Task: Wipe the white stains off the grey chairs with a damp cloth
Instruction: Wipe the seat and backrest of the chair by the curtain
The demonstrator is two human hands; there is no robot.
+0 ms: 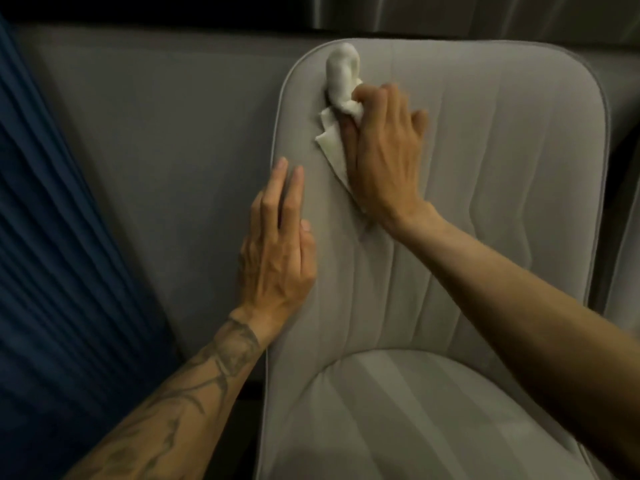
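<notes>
The right hand point(384, 157) hid part of the crumpled white cloth point(341, 81). The picture's bottom edge cut off the grey padded chair point(485, 168).

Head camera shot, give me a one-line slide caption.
Right hand holds a white cloth against the grey chair backrest while the left hand rests flat on its edge.

Dim, warm light all round. On the left, a blue pleated curtain point(52, 237) hangs in deep folds. Just beside it a plain grey wall point(156, 116) runs across, faint seam showing. Up top, a dark band point(173, 8), then grey folds point(450, 12) with a slight sheen.
</notes>
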